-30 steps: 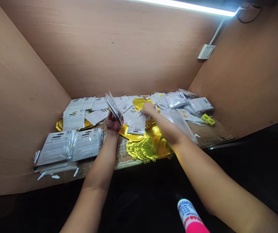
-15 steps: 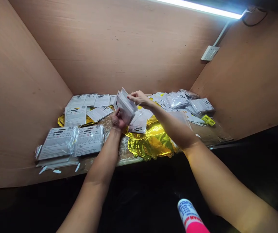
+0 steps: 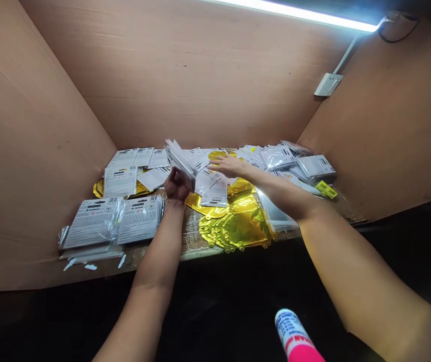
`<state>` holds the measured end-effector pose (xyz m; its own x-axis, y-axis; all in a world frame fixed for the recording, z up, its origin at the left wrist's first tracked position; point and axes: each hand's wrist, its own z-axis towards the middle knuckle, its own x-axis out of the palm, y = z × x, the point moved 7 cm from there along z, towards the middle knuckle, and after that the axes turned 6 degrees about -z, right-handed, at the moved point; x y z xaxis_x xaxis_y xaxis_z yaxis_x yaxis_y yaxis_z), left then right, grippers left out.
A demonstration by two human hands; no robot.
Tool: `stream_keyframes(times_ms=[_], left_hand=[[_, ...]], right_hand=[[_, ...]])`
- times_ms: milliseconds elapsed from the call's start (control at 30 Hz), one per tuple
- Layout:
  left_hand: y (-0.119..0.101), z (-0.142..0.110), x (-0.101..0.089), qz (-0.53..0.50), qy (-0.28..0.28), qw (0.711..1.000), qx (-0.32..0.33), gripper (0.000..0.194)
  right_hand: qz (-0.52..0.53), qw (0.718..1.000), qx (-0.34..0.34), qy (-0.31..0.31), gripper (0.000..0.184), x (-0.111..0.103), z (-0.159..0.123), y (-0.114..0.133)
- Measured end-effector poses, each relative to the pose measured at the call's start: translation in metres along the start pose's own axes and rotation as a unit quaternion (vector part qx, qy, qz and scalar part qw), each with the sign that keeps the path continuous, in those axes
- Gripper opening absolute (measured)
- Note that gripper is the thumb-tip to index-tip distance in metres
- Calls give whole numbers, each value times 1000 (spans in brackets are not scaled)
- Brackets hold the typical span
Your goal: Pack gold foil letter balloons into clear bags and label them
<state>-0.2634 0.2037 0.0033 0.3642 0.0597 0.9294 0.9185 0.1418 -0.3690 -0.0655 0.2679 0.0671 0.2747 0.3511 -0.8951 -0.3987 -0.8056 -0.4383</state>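
Note:
My left hand [image 3: 177, 187] is closed around a stack of clear-wrapped printed cards [image 3: 181, 160], held tilted above the table. To its right, my right hand [image 3: 227, 165] has its fingers stretched out and holds nothing that I can see. It hovers over loose white printed cards [image 3: 215, 191] and shiny gold foil pieces. Flat gold foil balloons [image 3: 243, 216], overlapping in a fan, lie below the right hand near the front edge. Whether the right fingertips touch the cards beneath cannot be made out.
Two piles of wrapped cards [image 3: 138, 221] stand at the front left. More packets [image 3: 315, 166] and a yellow label [image 3: 326, 189] lie at the right. Clear plastic bags [image 3: 278, 213] sit beside the foil. Wooden panels [image 3: 200, 75] enclose the table. A pink-and-white bottle [image 3: 294, 332] shows below.
My right hand has let go of the card stack and moved right, its fingers now extended. The left hand has shifted slightly left with the stack. The view has shifted a little.

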Motion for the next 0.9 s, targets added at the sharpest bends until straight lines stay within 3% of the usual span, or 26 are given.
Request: stream_keyframes(times_ms=[100, 233, 300, 367, 433, 467, 533, 633, 700, 800, 833, 900], left_hand=[[-5, -4, 4, -22, 41, 999, 14, 23], [-11, -8, 6, -27, 29, 999, 29, 22], [-12, -10, 10, -11, 17, 999, 30, 20], [-12, -11, 16, 25, 19, 998, 47, 12], [-11, -12, 25, 80, 42, 994, 67, 3], [-10, -13, 28, 109, 54, 990, 72, 13], [-8, -14, 32, 155, 68, 983, 69, 31], [-11, -15, 32, 193, 62, 977, 65, 42], [-9, -17, 32, 212, 61, 975, 39, 46], [2, -23, 33, 232, 67, 970, -30, 56], [5, -24, 34, 234, 71, 969, -39, 58], [4, -24, 36, 218, 68, 974, -10, 58]], right_hand=[[-59, 996, -69, 13, 62, 6, 9, 26], [-71, 988, -136, 8, 50, 4, 11, 49], [-44, 992, -116, -18, 47, -16, 12, 37], [1, 998, -50, -26, 43, -44, 16, 9], [77, 997, 0, 11, 33, -69, 23, -20], [132, 991, 7, 36, 26, -80, 27, -31], [276, 960, 3, 50, 17, -101, 33, -44], [501, 862, 47, -65, 19, -126, 34, -59], [577, 808, 78, -87, 21, -125, 31, -56], [601, 796, 67, 17, 28, -106, 37, -35], [604, 794, 63, 27, 32, -103, 40, -33], [608, 790, 74, -31, 36, -101, 47, -40]])
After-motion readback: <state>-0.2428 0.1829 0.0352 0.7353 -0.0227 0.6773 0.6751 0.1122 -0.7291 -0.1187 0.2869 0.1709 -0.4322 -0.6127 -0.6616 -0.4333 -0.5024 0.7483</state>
